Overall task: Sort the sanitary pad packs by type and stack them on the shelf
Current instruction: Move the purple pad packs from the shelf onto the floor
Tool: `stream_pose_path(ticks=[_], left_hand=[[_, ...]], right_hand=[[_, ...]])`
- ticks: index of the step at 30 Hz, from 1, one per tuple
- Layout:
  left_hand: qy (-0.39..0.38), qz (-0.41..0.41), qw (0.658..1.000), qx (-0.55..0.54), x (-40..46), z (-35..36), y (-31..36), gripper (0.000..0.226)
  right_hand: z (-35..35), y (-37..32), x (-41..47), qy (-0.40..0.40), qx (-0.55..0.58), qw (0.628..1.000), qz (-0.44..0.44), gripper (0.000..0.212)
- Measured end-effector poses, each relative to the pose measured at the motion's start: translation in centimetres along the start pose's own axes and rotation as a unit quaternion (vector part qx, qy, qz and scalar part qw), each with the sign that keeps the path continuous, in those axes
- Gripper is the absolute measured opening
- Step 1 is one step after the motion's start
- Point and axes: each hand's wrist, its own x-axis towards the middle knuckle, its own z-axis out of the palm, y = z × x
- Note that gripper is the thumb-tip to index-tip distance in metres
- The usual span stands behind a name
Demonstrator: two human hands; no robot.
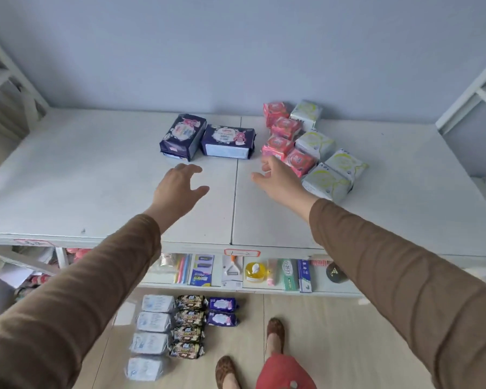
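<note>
Both the left hand (177,183) and right hand (278,179) are hovering released, grasping nothing, over the shelf (68,175). Two navy packs (208,138) are lying at twelve o'clock from them.

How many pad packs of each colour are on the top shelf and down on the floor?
Top shelf:
Navy packs: 2
Pink packs: 4
White-and-green packs: 4

Floor:
Pale blue packs: 4
Dark patterned packs: 4
Purple packs: 2

Total: 20
</note>
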Motion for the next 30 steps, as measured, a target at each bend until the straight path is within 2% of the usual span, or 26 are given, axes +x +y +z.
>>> stream_pose_path(ticks=[4,9,13,16,18,20,23,26,28,30], left_hand=[[0.029,-0.056,0.998,-0.016,5.1,-0.9,-2.1,0.049],[0.058,-0.147,0.987,-0.031,11.8,-1.5,-4.6,0.06],[0.039,-0.221,0.974,-0.032,16.6,-1.2,-6.8,0.072],[-0.009,-0.262,0.965,-0.025,19.4,-0.6,-7.8,0.086],[-0.054,-0.284,0.956,-0.042,20.8,0.0,-8.3,0.094],[-0.094,-0.308,0.944,-0.071,21.7,0.4,-8.6,0.092],[-0.14,-0.336,0.919,-0.152,22.2,0.8,-9.0,0.075],[-0.151,-0.357,0.89,-0.238,21.9,1.1,-9.0,0.06],[-0.138,-0.356,0.887,-0.258,21.3,1.3,-8.7,0.055],[-0.116,-0.344,0.892,-0.27,20.5,1.3,-8.3,0.051]], right_hand=[[-0.1,-1.6,7.5,-0.002,-0.022,1.0,-0.02,0.04],[-0.3,-2.6,15.3,-0.033,-0.116,0.993,-0.006,0.047],[-0.5,-2.4,20.1,-0.097,-0.191,0.977,0.014,0.072],[-0.5,-1.9,22.3,-0.182,-0.226,0.956,0.048,0.099],[-0.1,-1.6,23.3,-0.227,-0.229,0.944,0.07,0.109],[0.5,-1.0,24.1,-0.245,-0.187,0.948,0.085,0.112],[1.5,-0.3,24.8,-0.242,-0.051,0.964,0.1,0.107],[2.1,-0.6,24.9,-0.224,0.031,0.967,0.114,0.106],[2.5,-0.8,24.5,-0.223,0.121,0.956,0.147,0.095],[2.8,-0.8,24.0,-0.228,0.191,0.938,0.178,0.073]])
